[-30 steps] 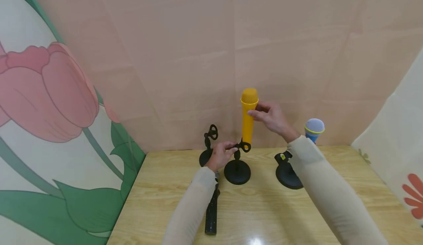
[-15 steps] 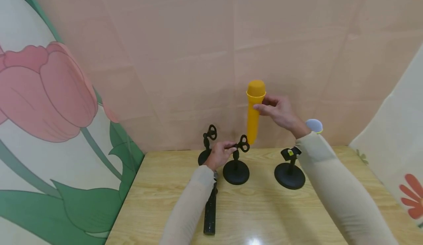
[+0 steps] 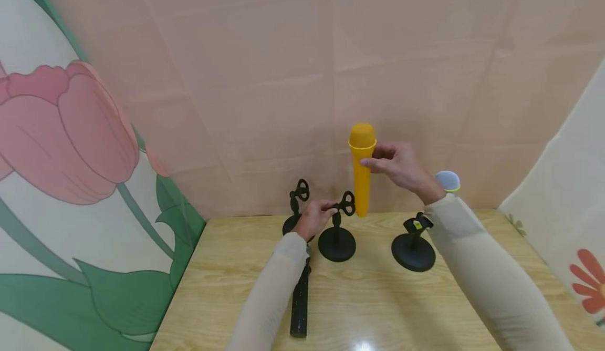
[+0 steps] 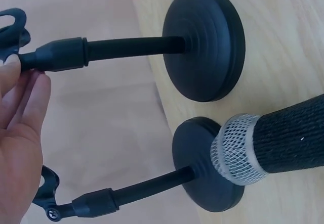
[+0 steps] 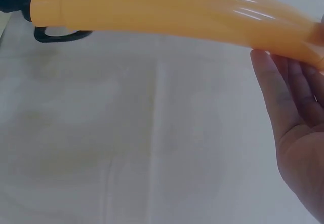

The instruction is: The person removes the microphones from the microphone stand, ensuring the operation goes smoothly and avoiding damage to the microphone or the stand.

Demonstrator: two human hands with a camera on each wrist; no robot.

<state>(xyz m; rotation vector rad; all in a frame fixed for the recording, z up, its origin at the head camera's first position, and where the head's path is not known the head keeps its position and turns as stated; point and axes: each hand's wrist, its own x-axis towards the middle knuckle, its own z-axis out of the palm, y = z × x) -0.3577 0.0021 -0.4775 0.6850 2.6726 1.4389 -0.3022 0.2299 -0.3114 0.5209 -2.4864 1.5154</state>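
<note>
Pale wood surface point(image 3: 378, 298) against a pink backdrop, and the middle stand point(image 3: 337, 235) is the landmark to watch. Left hand point(image 3: 314, 217) sits just left of that stand's clip point(image 3: 347, 203), thumb and fingertips pinched on the neck below it, steadying it; the left wrist view shows the fingers point(image 4: 23, 90) closed on the collar. Right hand point(image 3: 399, 166) is up and to the right of the stand, fingers curled round the upper body of the yellow microphone point(image 3: 362, 169), which hangs upright with its tail end level with the clip and just beside it on the right, not in it. So by my read this is the seating step: microphone hovering at the holder, not yet lodged.

What the next move calls for, as I judge it, is a small shift left to bring the tail over the clip's opening, keeping the body upright, then a steady push down while the left hand braces the stand against tipping.

Left of the middle stand is another empty stand point(image 3: 296, 209); well to its right a third stand point(image 3: 413, 248), with a blue microphone point(image 3: 448, 181) peeking behind the right sleeve. A black microphone point(image 3: 300, 301) lies flat in front of the middle stand.
</note>
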